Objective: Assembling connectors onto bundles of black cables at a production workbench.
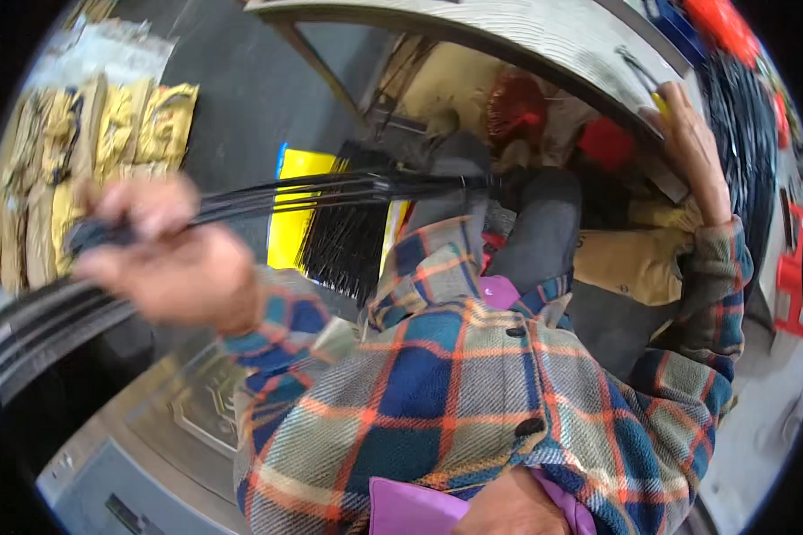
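Observation:
My left hand (169, 259), smeared by motion, is closed around a bundle of long thin black strips (330, 189) that look like plastic ties. From the fist the strips stretch right to a gathered end above my lap, and the other part trails off to the lower left. At the table's edge on the right, my right hand (694, 152) is closed on pliers (658, 100) with a yellow grip, their metal jaws pointing up and left over the tabletop. The palm side of that hand is hidden.
The pale worktable (544, 36) spans the top. More black strips (337, 232) lie on a yellow sheet (285, 241); another black bunch (740, 125) hangs at right. Brown and yellow packages (107, 134) lie at left. A brown bag (629, 263) is beside my knee, a red stool (790, 285) farther right.

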The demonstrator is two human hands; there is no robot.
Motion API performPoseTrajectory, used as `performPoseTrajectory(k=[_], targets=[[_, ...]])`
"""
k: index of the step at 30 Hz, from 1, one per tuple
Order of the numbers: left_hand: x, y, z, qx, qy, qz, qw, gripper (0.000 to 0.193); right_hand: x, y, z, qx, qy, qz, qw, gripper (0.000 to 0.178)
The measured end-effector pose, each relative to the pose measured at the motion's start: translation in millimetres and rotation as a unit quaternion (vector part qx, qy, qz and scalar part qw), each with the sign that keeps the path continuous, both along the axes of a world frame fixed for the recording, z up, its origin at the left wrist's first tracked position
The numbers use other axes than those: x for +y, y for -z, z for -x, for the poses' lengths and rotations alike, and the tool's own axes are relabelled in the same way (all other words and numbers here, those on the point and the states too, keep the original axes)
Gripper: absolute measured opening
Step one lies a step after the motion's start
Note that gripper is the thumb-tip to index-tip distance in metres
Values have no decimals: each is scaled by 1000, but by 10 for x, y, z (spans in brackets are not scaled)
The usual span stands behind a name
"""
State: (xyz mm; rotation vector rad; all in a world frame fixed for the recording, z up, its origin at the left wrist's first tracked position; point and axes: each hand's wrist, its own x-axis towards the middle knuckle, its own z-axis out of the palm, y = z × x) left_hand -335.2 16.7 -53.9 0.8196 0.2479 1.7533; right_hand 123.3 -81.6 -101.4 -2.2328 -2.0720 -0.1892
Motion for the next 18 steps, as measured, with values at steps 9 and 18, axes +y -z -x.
performPoseTrajectory(k=[9, 18], targets=[[158, 665, -13, 340, -204, -145, 906, 56, -171, 52, -427, 59, 69, -20, 996, 27], [1073, 3705, -119, 811, 26, 98, 576, 59, -968, -218, -901, -84, 318, -66, 942, 17]])
